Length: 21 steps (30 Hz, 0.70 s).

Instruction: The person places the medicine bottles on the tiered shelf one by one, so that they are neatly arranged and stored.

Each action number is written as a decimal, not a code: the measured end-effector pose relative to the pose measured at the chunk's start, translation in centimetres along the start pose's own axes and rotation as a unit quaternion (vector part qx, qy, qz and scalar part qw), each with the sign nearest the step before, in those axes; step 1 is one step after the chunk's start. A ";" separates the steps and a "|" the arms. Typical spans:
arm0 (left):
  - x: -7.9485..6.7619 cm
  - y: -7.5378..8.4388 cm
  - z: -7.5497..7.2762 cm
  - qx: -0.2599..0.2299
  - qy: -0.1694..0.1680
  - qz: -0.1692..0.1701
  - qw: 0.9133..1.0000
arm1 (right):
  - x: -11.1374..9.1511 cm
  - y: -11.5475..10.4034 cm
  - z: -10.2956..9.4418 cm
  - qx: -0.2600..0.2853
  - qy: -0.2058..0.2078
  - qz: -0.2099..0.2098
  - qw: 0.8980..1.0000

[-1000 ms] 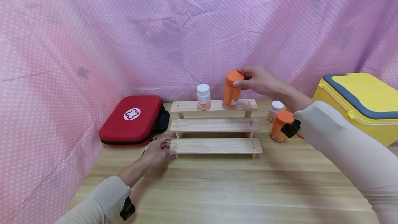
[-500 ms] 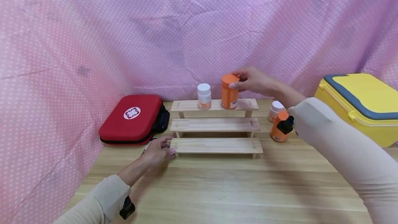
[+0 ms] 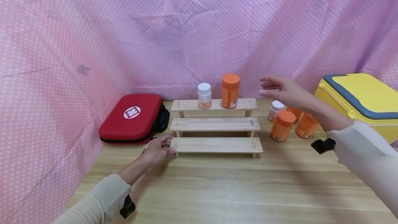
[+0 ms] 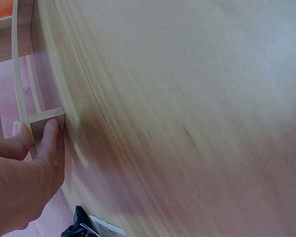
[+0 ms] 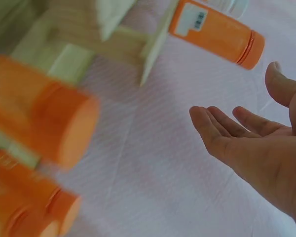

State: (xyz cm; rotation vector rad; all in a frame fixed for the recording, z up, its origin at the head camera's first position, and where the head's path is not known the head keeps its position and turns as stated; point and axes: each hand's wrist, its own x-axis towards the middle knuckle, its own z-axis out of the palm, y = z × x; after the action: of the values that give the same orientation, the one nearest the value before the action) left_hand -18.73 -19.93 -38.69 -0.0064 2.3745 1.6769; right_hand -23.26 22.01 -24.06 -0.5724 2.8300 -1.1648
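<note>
A three-step wooden display rack (image 3: 215,124) stands on the table. My left hand (image 3: 157,150) grips the left end of its lowest step; in the left wrist view the thumb lies on the board and the fingers (image 4: 50,140) on the leg block. On the top step stand a white pill bottle (image 3: 205,96) and, to its right, a taller orange bottle (image 3: 230,92). My right hand (image 3: 287,91) is in the air right of the rack, holding nothing, its fingers loosely extended. In the right wrist view a gap separates it from the orange bottle on the rack.
Right of the rack stand a small white bottle (image 3: 275,110) and several orange bottles (image 3: 282,127), partly under the right forearm. A yellow box (image 3: 363,103) with a grey-edged lid sits at far right. A red first-aid case (image 3: 132,118) lies left of the rack, before a pink dotted cloth (image 3: 199,37).
The right hand lowered the orange bottle upright onto the top step, let go of it and moved away to the right. The left hand stayed at the rack's end.
</note>
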 end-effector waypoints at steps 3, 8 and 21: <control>0.0 0.0 0.0 0.004 0.003 0.003 1.000 | -1.9 1.4 -0.4 -0.013 0.023 0.004 1.000; -0.2 0.1 0.1 -0.003 -0.001 0.005 1.000 | -4.5 3.8 -0.9 -0.033 0.062 0.019 0.997; 0.0 -0.1 0.2 -0.016 0.004 0.002 1.000 | -7.5 8.2 -2.1 -0.069 0.126 0.056 0.988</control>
State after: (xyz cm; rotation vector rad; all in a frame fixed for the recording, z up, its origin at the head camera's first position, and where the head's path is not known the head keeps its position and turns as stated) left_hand -18.69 -19.74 -38.89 -0.0149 2.3544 1.7189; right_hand -19.30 31.31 -29.01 -0.2832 3.1271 -1.0998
